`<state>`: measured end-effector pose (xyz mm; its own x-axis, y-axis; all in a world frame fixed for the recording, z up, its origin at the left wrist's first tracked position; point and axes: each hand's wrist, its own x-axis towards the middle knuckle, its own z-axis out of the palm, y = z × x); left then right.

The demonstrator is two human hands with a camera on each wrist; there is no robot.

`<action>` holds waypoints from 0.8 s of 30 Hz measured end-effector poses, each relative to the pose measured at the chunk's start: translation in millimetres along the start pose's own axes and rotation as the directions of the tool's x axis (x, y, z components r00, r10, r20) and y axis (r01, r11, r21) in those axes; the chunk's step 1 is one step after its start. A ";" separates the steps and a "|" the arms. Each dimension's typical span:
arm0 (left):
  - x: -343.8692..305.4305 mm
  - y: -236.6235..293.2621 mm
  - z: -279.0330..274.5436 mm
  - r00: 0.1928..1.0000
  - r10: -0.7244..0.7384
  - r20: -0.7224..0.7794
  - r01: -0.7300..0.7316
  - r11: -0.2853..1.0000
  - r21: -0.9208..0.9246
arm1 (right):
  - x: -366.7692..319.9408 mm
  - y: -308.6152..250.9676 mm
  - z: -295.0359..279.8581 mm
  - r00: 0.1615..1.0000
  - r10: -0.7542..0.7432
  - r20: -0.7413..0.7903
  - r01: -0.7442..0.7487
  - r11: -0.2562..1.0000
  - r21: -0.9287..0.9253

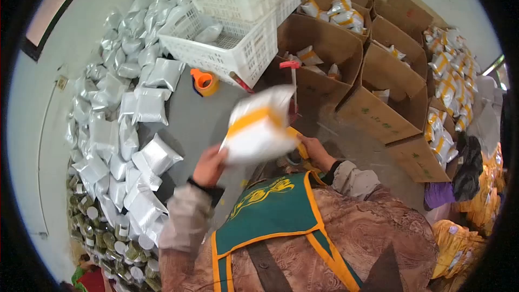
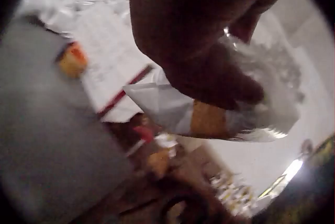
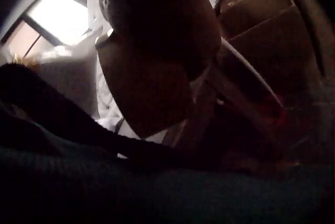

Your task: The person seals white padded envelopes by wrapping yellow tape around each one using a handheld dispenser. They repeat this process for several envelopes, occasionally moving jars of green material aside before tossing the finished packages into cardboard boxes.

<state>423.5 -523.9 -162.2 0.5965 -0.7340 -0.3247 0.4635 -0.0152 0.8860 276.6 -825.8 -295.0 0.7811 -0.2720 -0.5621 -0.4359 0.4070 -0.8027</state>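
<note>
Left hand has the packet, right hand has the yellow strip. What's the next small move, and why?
I'd probably ease the right hand toward the packet and press the strip along its side. The left hand grips the packet's edge, a yellow band crosses its face, and the strip runs off it to the right fingers. Blur hides whether strip and band join.
</note>
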 end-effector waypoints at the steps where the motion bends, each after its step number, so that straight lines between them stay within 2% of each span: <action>1: 24.8 27.6 31.0 0.982 0.166 0.092 -0.161 0.985 -0.055 | -2.1 -2.8 0.9 1.000 0.001 -0.001 -0.001 1.000 0.022; 2: 40.5 53.4 65.6 0.919 0.359 0.164 -0.296 0.902 -0.313 | -3.2 -9.3 4.2 1.000 0.001 0.002 -0.001 0.999 0.047; 3: 49.3 64.3 84.8 0.889 0.417 0.188 -0.330 0.870 -0.367 | -2.7 -14.4 5.5 1.000 0.000 0.009 -0.001 0.998 0.067; 4: 52.7 55.8 86.0 0.893 0.370 0.256 -0.312 0.919 -0.242 | 1.6 -14.8 0.5 1.000 -0.017 -0.005 0.018 0.999 0.041; 6: 51.2 19.7 60.1 0.919 0.254 0.300 -0.275 0.961 0.030 | 17.1 -9.2 -1.3 0.999 -0.027 0.029 0.028 0.999 -0.031; 8: 35.3 -35.8 14.1 0.960 0.235 0.155 -0.273 0.911 0.310 | -25.3 -50.5 22.3 0.949 -0.281 0.142 0.306 0.928 -0.211; 9: 12.6 -54.0 -6.9 0.960 0.280 -0.013 -0.239 0.843 0.482 | -8.5 -34.3 15.1 0.969 -0.188 0.158 0.212 0.965 -0.153; 11: -42.8 -85.4 -36.5 0.864 0.389 -0.320 -0.026 0.669 0.743 | -1.5 -24.9 15.8 0.987 -0.093 0.133 0.117 0.977 -0.181; 12: -76.0 -97.3 -49.6 0.742 0.492 -0.456 0.125 0.567 0.814 | -12.8 -31.8 27.8 0.972 -0.152 0.182 0.188 0.962 -0.199; 13: -113.2 -110.6 -59.7 0.600 0.587 -0.544 0.299 0.466 0.833 | -2.7 -22.1 23.5 0.985 -0.037 0.168 0.068 0.981 -0.181; 14: -149.8 -125.0 -68.9 0.454 0.675 -0.582 0.477 0.367 0.798 | 0.0 -18.8 29.2 0.985 -0.004 0.174 0.045 0.972 -0.229; 16: -223.5 -159.3 -94.4 0.142 0.676 -0.723 0.745 0.408 0.528 | 3.0 -19.6 47.9 0.985 0.043 0.166 0.010 0.951 -0.309; 18: -279.5 -167.3 -101.2 -0.148 0.490 -0.859 0.820 0.546 0.170 | 6.8 -27.9 72.4 0.948 0.081 0.307 0.032 0.938 -0.346; 20: -310.7 -192.8 -115.2 -0.224 0.171 -0.960 0.868 0.482 -0.117 | 11.6 -30.0 97.7 0.901 0.094 0.424 0.093 0.912 -0.399; 22: -325.0 -225.5 -134.4 -0.087 0.086 -0.992 0.686 0.728 0.003 | 22.5 -32.9 126.0 0.850 0.070 0.522 0.201 0.874 -0.443; 24: -309.9 -224.7 -120.7 0.053 0.178 -0.983 0.736 0.658 0.159 | 17.5 -35.8 159.7 0.841 0.098 0.531 0.183 0.873 -0.452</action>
<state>213.5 -211.0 -300.6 0.7580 0.6255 -0.1849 0.6399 -0.6581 0.3969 377.2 -705.9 -244.3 0.8520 0.2743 -0.4459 -0.4393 -0.0886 -0.8940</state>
